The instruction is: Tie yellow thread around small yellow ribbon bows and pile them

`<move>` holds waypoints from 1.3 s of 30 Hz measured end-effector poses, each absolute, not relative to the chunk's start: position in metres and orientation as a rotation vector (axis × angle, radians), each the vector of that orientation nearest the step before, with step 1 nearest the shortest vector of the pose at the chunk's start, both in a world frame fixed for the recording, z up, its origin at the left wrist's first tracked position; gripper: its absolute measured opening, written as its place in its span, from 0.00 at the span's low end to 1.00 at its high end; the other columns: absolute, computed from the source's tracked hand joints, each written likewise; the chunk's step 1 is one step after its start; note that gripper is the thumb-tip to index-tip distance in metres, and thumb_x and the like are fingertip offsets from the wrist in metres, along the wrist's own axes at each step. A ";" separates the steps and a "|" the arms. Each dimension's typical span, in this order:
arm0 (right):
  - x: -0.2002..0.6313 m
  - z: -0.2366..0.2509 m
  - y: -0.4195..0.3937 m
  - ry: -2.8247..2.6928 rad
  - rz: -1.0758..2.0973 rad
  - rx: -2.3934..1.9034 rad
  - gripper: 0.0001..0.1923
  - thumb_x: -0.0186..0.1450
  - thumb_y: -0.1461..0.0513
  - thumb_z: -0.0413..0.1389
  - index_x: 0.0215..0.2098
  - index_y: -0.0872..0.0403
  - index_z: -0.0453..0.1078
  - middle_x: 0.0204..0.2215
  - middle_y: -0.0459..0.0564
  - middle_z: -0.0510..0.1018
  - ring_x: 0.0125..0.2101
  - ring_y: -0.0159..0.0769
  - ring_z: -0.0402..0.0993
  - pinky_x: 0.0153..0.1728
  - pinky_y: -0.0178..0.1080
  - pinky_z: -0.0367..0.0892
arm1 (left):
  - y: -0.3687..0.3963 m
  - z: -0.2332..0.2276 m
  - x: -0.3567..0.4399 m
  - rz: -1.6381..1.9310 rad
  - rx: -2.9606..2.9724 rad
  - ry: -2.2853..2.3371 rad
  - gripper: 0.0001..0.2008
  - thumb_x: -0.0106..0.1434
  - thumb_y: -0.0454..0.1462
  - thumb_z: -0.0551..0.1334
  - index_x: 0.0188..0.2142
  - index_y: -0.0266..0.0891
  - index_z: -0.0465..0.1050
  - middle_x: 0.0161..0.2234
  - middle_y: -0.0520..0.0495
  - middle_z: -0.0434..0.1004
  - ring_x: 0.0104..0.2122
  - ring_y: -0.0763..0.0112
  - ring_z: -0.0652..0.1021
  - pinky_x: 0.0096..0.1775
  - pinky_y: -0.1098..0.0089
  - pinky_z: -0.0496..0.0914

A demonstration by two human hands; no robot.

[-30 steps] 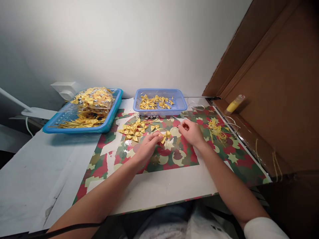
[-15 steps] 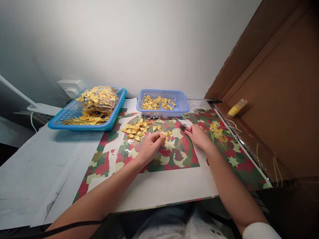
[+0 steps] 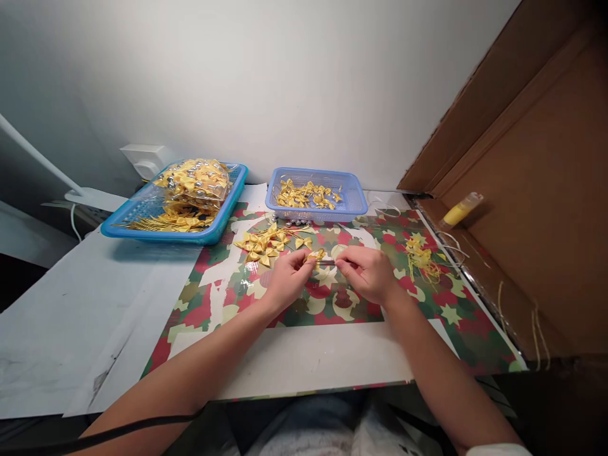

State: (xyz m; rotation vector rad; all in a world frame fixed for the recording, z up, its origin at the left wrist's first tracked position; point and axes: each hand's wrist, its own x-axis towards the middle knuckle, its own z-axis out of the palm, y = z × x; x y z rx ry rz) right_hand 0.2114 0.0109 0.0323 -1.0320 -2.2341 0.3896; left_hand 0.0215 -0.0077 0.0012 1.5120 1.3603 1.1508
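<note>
My left hand [image 3: 291, 278] is closed, pinching a small yellow ribbon bow [image 3: 317, 254] by its left side over the patterned sheet. Fingers of my right hand [image 3: 368, 272] are closed round a slim dark tool [image 3: 325, 262], which lies level between the two hands. The tool's left end meets the bow close to my left fingertips; whether it grips the bow is too small to tell. Just beyond my left hand lies a pile of yellow bows [image 3: 263, 244] with thin stems. Silvery beads [image 3: 297, 222] sit behind that pile.
A blue-violet basket [image 3: 317, 216] of bows stands against the wall. At left, a larger blue basket [image 3: 159, 235] holds bagged bows and stems. Yellow scraps [image 3: 422, 256] lie at right, near a yellow-filled tube [image 3: 460, 211] and a cardboard wall [image 3: 532, 190].
My right hand has moved left, bringing the dark tool up to the bow. My left hand still pinches the bow in nearly the same place. The view has shifted slightly.
</note>
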 end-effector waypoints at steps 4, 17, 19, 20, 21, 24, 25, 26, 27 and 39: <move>0.208 0.031 0.012 -2.242 0.250 -1.122 0.15 0.66 0.57 0.49 0.26 0.53 0.72 0.22 0.47 0.75 0.25 0.31 0.67 0.26 0.33 0.55 | -0.009 0.003 0.022 1.144 1.554 1.381 0.16 0.60 0.43 0.54 0.19 0.39 0.56 0.18 0.55 0.56 0.21 0.75 0.60 0.25 0.73 0.55; 0.208 0.032 0.011 -2.273 0.130 -1.275 0.16 0.65 0.55 0.49 0.25 0.53 0.72 0.23 0.47 0.77 0.25 0.31 0.68 0.26 0.34 0.53 | -0.011 0.007 0.023 1.157 1.580 1.411 0.16 0.60 0.42 0.54 0.18 0.40 0.54 0.18 0.55 0.55 0.22 0.74 0.60 0.25 0.73 0.55; 0.208 0.032 0.011 -2.265 0.107 -1.273 0.16 0.65 0.55 0.50 0.25 0.53 0.72 0.22 0.46 0.76 0.24 0.31 0.68 0.26 0.34 0.53 | -0.011 0.007 0.023 1.159 1.603 1.412 0.16 0.60 0.42 0.54 0.19 0.40 0.54 0.18 0.55 0.55 0.22 0.74 0.59 0.25 0.73 0.55; 0.208 0.032 0.010 -2.263 0.099 -1.274 0.16 0.65 0.55 0.50 0.24 0.53 0.72 0.22 0.46 0.76 0.24 0.31 0.67 0.26 0.34 0.52 | -0.011 0.007 0.023 1.165 1.618 1.412 0.16 0.59 0.42 0.54 0.19 0.40 0.53 0.18 0.55 0.54 0.22 0.74 0.59 0.25 0.73 0.54; 0.208 0.032 0.010 -2.263 0.095 -1.276 0.16 0.65 0.56 0.50 0.24 0.53 0.72 0.22 0.46 0.75 0.24 0.31 0.67 0.26 0.34 0.52 | -0.011 0.007 0.023 1.170 1.634 1.412 0.16 0.59 0.42 0.54 0.19 0.40 0.52 0.18 0.55 0.53 0.22 0.74 0.58 0.25 0.73 0.54; 0.207 0.032 0.010 -2.265 0.109 -1.266 0.16 0.65 0.55 0.50 0.24 0.53 0.72 0.22 0.46 0.75 0.25 0.31 0.67 0.26 0.34 0.53 | -0.012 0.007 0.023 1.177 1.674 1.406 0.16 0.59 0.41 0.53 0.19 0.40 0.50 0.18 0.55 0.51 0.22 0.75 0.56 0.26 0.73 0.53; 0.207 0.032 0.010 -2.263 0.122 -1.258 0.16 0.65 0.55 0.50 0.24 0.53 0.72 0.22 0.46 0.75 0.25 0.31 0.67 0.26 0.34 0.53 | -0.012 0.006 0.023 1.177 1.678 1.400 0.16 0.60 0.41 0.53 0.19 0.40 0.50 0.19 0.55 0.50 0.22 0.75 0.56 0.26 0.72 0.52; 0.208 0.032 0.010 -2.260 0.137 -1.251 0.16 0.65 0.55 0.50 0.24 0.53 0.72 0.21 0.46 0.75 0.25 0.31 0.67 0.26 0.34 0.53 | -0.012 0.006 0.023 1.177 1.675 1.394 0.16 0.60 0.41 0.53 0.19 0.40 0.50 0.19 0.55 0.50 0.22 0.75 0.56 0.26 0.72 0.52; 0.208 0.031 0.011 -2.255 0.157 -1.245 0.16 0.65 0.55 0.50 0.24 0.53 0.71 0.21 0.46 0.74 0.25 0.31 0.67 0.26 0.34 0.53 | -0.012 0.006 0.023 1.179 1.666 1.388 0.16 0.60 0.41 0.53 0.19 0.40 0.50 0.19 0.55 0.50 0.22 0.75 0.56 0.26 0.72 0.52; 0.208 0.035 0.010 -2.205 0.376 -1.275 0.17 0.65 0.56 0.49 0.21 0.53 0.67 0.19 0.45 0.71 0.22 0.30 0.64 0.25 0.33 0.52 | -0.012 0.004 0.022 1.195 1.581 1.302 0.16 0.62 0.41 0.53 0.19 0.40 0.54 0.19 0.54 0.56 0.23 0.73 0.60 0.27 0.71 0.55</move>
